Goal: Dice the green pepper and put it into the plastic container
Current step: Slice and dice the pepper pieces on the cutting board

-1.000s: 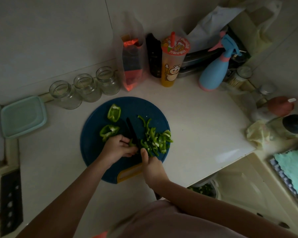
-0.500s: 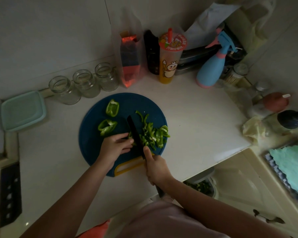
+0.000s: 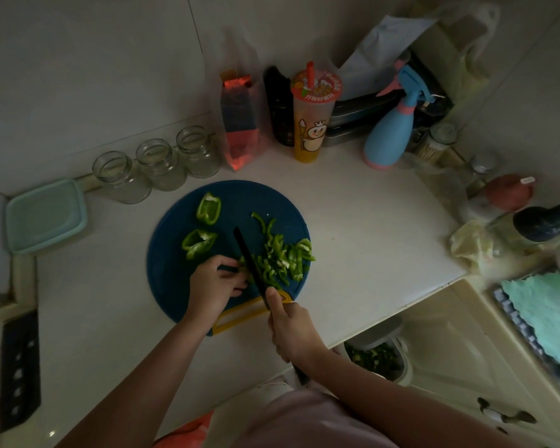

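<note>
A round blue cutting board [image 3: 175, 273] lies on the white counter. Two uncut green pepper pieces [image 3: 198, 243] sit on its left half. A heap of green pepper strips [image 3: 285, 257] covers its right half. My right hand [image 3: 290, 328] grips a black knife [image 3: 248, 258], with the blade lying across the left edge of the strips. My left hand [image 3: 212, 284] has curled fingers holding down pepper right beside the blade. The teal plastic container [image 3: 44, 215] with its lid on stands at the far left.
Three empty glass jars [image 3: 157, 164] line the wall behind the board. A printed cup [image 3: 312, 118], an orange packet [image 3: 240, 124] and a blue spray bottle [image 3: 390, 134] stand at the back. Bottles crowd the right edge. A bin with green scraps [image 3: 377, 355] sits below the counter.
The knife blade has lifted and shifted slightly left along the pepper under my left hand. My left fingers have drawn back a little. The view has tilted.
</note>
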A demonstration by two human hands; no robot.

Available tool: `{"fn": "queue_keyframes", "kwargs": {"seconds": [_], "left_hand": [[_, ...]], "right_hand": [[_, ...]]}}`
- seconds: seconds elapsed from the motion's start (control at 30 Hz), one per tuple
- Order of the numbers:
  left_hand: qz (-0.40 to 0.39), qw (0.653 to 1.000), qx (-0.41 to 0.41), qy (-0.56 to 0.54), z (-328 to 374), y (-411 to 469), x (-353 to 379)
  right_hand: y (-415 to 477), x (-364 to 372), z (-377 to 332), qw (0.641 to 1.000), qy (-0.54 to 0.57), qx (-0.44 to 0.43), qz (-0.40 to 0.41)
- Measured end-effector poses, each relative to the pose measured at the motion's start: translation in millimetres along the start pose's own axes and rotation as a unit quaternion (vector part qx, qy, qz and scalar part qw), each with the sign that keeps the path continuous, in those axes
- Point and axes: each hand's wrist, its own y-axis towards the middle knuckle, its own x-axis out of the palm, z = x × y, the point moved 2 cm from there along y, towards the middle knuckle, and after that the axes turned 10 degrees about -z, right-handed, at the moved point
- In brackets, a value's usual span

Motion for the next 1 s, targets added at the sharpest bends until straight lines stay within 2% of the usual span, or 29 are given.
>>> {"fn": "queue_keyframes", "kwargs": {"seconds": [0.3,0.47,0.8,1.0], "left_hand": [[0.021,0.999,0.039,0.004,-4.5,-4.1,5.4],[0.031,0.999,0.043,0.002,-7.7,-3.6,5.4],[0.058,0.996,0.047,0.044,-10.5,-1.5,6.5],[0.057,0.996,0.049,0.043,-7.5,-2.6,8.8]], "right_hand": [[-12.9,-5.0,-4.3,0.993,-0.104,-0.059,-0.022],[-13.4,-6.9,-9.6,0.973,-0.213,-0.082,-0.024],[-8.6,-4.6,-6.1,0.974,-0.213,-0.073,-0.017],[-8.9,-4.9,-6.7,0.985,-0.157,-0.073,-0.027]]}}
